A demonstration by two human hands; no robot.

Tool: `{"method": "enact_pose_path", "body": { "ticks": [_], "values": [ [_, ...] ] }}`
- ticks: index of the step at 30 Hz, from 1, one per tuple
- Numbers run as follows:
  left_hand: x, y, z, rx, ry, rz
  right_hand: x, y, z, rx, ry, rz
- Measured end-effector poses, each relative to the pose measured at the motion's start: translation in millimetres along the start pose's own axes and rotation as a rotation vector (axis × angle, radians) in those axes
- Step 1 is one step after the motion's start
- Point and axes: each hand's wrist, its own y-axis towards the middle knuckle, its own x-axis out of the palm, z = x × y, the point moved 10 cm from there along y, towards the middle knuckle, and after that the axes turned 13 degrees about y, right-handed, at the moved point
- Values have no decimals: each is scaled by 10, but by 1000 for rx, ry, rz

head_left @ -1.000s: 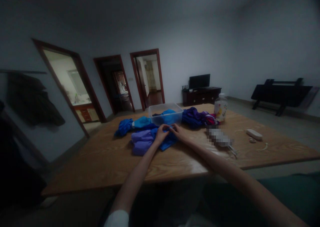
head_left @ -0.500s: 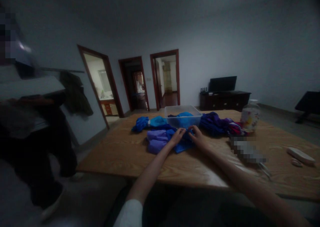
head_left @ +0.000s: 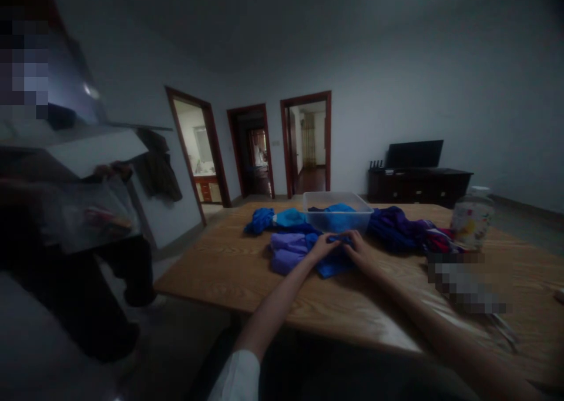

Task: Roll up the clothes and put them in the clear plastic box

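Observation:
Both my hands reach out over a wooden table to a small blue cloth. My left hand and my right hand sit close together on it, fingers curled and pinching its top edge. A lilac cloth lies just left of the blue one. Behind them stands a clear plastic bin with blue fabric inside. More blue cloth lies left of the bin and a dark purple pile to its right.
Another person stands at the left of the table holding a clear bag. A plastic bottle stands at the right. Three open doorways and a TV stand line the far wall.
My view has swung to the left, bringing the standing person into sight. My hands have stayed pinched on the blue cloth in the same spot on the table.

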Motion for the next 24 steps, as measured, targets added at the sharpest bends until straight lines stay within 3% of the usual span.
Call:
{"method": "enact_pose_path", "body": {
  "ticks": [6, 9, 12, 16, 18, 21, 22, 24],
  "values": [
    [-44, 10, 42, 17, 90, 71, 6, 39, 407, 99, -6, 48],
    [-38, -58, 145, 33, 155, 75, 132, 73, 309, 81, -76, -32],
    [80, -200, 304, 83, 141, -29, 154, -55, -294, -16, -260, -46],
    [82, -261, 303, 67, 273, -60, 62, -571, -1650, -315, -325, -91],
    [55, -234, 231, 49, 364, -44, -210, -935, -2265, -408, -390, -28],
    [80, -219, 143, 53, 453, -65, -1058, -1538, -2867, -519, -414, 271],
    [85, -221, 124, 57, 481, -67, -1389, -1704, -2898, -510, -471, 369],
    [75, -229, 98, 56, 538, -54, -2052, -1934, -2710, -417, -664, 519]
  ]
}}
